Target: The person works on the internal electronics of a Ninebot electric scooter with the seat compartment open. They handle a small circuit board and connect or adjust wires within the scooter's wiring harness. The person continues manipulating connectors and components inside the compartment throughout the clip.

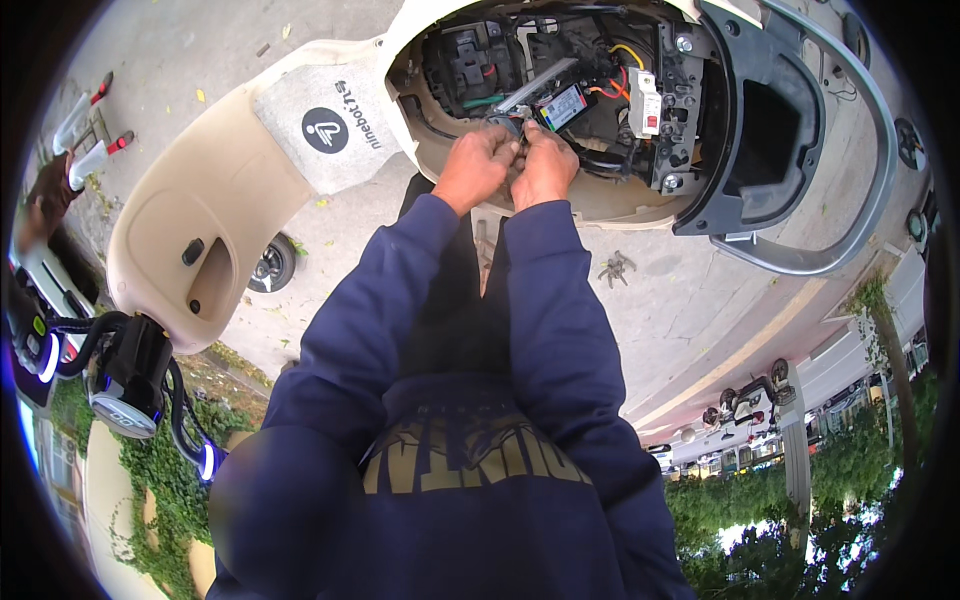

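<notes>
Both hands meet over the near rim of an electric scooter's open body [438, 165]. My left hand [472, 168] is closed, fingertips pinched together beside a dark cable end. Close against it, my right hand [544, 166] is also closed, thumb and fingers pressed together. Whatever lies between the fingertips is too small and covered to name. Just beyond the right fingers sits a black box with a bright blue and yellow label [562, 107]. A grey metal bar [537, 84] slants behind the hands. Farther right stands a white circuit breaker [645, 105] with a red switch, joined by orange, red and yellow wires [627, 55].
A pale footboard with a grey mat [300, 125] stretches left to the front panel and handlebar [135, 375]. On the right are the dark tail frame [735, 120] and the curved grey grab rail [885, 150]. A small tangled dark object [617, 268] lies on the concrete ground.
</notes>
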A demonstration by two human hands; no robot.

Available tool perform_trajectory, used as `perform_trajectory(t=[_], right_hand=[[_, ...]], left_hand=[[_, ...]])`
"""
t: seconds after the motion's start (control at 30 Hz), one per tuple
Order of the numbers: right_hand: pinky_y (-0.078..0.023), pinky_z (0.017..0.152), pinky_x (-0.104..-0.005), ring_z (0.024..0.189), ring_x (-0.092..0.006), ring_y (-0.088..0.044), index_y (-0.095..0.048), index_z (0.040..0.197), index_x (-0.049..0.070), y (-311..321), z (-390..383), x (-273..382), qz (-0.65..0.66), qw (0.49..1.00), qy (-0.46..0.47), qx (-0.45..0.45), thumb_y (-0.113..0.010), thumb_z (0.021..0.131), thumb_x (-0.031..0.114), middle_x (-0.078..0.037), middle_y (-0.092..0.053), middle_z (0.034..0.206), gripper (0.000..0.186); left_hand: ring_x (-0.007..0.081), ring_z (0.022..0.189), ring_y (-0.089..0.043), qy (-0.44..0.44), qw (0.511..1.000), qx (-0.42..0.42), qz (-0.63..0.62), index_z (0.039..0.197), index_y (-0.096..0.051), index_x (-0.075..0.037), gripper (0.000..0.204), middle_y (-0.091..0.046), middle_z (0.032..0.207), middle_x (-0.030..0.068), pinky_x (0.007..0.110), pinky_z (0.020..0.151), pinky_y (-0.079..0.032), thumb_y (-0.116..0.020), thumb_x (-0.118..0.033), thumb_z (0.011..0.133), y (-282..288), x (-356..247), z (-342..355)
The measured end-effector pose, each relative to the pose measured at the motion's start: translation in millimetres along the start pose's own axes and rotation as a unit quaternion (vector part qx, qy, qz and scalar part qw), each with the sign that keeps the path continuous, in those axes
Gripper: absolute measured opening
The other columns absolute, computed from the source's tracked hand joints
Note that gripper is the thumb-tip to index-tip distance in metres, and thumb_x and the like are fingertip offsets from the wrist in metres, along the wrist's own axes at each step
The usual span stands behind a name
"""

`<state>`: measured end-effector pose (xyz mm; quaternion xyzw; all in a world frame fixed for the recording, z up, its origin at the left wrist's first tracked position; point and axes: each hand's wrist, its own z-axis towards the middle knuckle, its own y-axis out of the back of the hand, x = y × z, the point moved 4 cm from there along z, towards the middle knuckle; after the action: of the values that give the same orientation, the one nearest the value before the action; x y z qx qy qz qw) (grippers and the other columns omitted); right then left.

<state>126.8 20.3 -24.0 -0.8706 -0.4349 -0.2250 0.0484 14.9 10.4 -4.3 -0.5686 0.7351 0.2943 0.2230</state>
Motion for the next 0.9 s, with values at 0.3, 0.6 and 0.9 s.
perform_trajectory(t=[0.3, 0.6, 0.9], right_hand=[[-0.03, 0.04, -0.025, 0.047, -0.0092, -0.045, -0.066, 0.084, 0.001, -6.2, 14.0, 2.5, -0.037, 0.998, 0.032, -0.026, -0.07, 0.086, 0.007, -0.001, -0.057, 0.066, 0.008], [-0.034, 0.045, -0.0248, 0.057, -0.0085, -0.049, -0.068, 0.092, 0.005, -5.0, 10.9, 50.6, -0.224, 0.972, -0.018, 0.063, -0.07, 0.09, 0.019, 0.001, -0.059, 0.075, 0.015], [-0.042, 0.056, -0.027, 0.072, -0.0126, -0.06, -0.063, 0.099, 0.008, 9.3, 8.3, 42.8, -0.189, 0.95, -0.174, 0.175, -0.059, 0.097, 0.02, -0.001, -0.065, 0.087, 0.013]], left_hand=[[0.0376, 0.078, -0.065, 0.007, 0.999, 0.015, 0.027, 0.095, -0.067, -0.001, 0.021, -0.067, 0.08, 0.0201, 0.043, 0.072, -0.049, -0.06, -0.019, 0.089, 2.0, -1.1, 2.8], [0.0074, 0.066, -0.05, -0.001, 0.996, 0.019, -0.084, 0.1, -0.063, 0.0, 0.021, -0.058, 0.078, 0.0001, 0.026, 0.061, -0.044, -0.057, -0.02, 0.098, 1.5, 4.0, -3.7], [0.0075, 0.065, -0.052, 0.015, 0.992, 0.031, -0.122, 0.1, -0.06, -0.001, 0.02, -0.057, 0.079, -0.0008, 0.024, 0.06, -0.044, -0.056, -0.02, 0.099, 0.7, 11.8, 1.5]])
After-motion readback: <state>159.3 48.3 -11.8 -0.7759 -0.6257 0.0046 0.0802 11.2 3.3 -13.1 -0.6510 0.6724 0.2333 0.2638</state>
